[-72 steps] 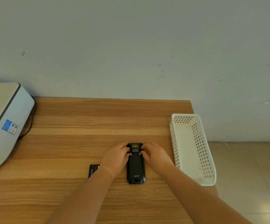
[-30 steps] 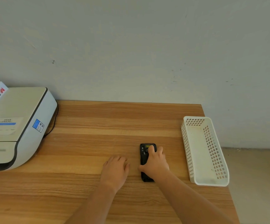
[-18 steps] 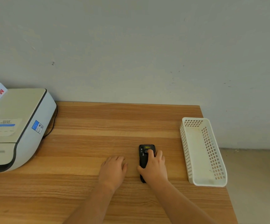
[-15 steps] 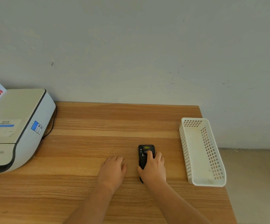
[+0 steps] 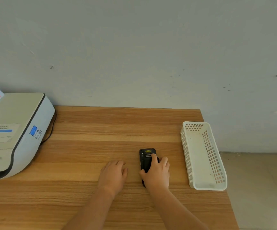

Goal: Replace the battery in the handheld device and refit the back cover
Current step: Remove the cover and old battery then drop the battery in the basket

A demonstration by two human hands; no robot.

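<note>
The black handheld device (image 5: 145,161) lies back-up on the wooden table (image 5: 88,146), its long axis pointing away from me. My right hand (image 5: 157,174) grips it: the thumb lies along its left edge, the index finger rests on its upper back, and the other fingers curl over its right side. The hand hides the device's lower half. My left hand (image 5: 113,174) lies flat on the table just left of the device, fingers together, apart from it. Whatever is under that palm is hidden. No loose battery shows.
A white perforated plastic basket (image 5: 216,185) stands at the table's right edge, nothing visible in it. A white printer (image 5: 13,133) with a black cable fills the left side, a box behind it. A grey wall runs along the table's far edge. Tiled floor lies to the right.
My left hand has left the device and come down flat on the table to its left, where a small black item lay. My right hand stays on the device.
</note>
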